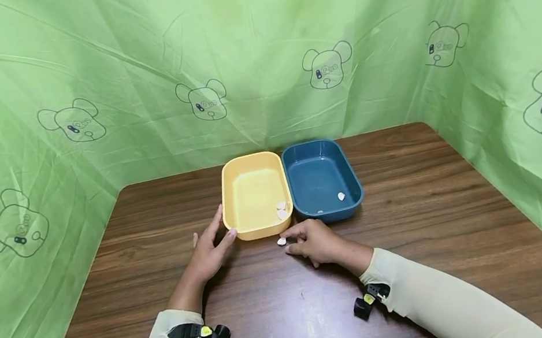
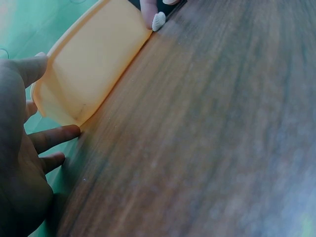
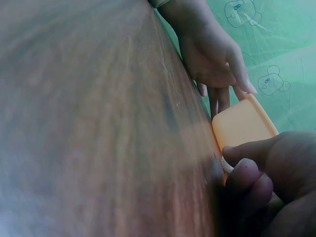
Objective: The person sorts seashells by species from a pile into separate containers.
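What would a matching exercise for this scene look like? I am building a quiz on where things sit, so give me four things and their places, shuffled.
Things:
1. yellow plastic tray
2. dark blue plastic tray
3. left hand
4. small white piece

Places:
A. pinched by the right hand
B. right of the other tray
C. against the yellow tray's near left corner
D. holds two white pieces

Pairs: 1-D, 2-B, 3-C, 4-A

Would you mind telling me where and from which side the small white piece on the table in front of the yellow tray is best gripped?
Probably from above, by its two opposite edges. The white piece looks small and flat on the table, so only its rim offers a grip. The yellow tray blocks the far side; the right hand already pinches it from the near side, fingertips down.
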`<state>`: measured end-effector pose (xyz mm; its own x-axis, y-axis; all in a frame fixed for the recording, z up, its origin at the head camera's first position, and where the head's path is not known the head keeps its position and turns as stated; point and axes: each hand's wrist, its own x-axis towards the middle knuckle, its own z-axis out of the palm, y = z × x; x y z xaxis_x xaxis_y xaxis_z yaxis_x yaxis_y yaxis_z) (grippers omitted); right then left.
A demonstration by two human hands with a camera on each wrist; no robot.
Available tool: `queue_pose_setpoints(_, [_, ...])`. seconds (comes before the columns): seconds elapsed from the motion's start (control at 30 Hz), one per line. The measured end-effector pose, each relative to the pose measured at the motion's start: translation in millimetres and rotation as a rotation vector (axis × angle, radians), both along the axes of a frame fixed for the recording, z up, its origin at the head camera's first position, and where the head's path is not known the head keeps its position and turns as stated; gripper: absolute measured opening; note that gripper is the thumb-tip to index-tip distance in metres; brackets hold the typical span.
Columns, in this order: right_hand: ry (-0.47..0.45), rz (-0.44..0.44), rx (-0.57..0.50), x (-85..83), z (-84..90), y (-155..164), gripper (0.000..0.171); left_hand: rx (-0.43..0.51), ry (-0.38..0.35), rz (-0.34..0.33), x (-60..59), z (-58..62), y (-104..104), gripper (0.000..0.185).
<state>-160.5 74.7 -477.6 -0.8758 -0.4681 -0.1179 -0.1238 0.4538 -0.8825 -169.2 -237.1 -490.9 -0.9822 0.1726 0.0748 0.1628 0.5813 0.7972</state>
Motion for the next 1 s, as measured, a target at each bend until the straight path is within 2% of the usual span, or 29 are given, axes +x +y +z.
queue_pose_setpoints(0.2, [-0.033,-0.046,-0.028,0.8,-0.3,-1,0.030,-0.002,-0.002,-0.001,0.3,-0.5,0,0.078])
queue_pose_setpoints(0.4, [-0.062,-0.068,-0.069,0.6,-2.3,-2,0.039,-0.004,-0.002,-0.003,0.1,-1.0,0,0.078])
queue_pose_setpoints(1.0, [0.005,-0.147,0.039,0.2,-0.4,-13,0.024,-0.010,-0.010,-0.006,-0.9,-1.5,0,0.077])
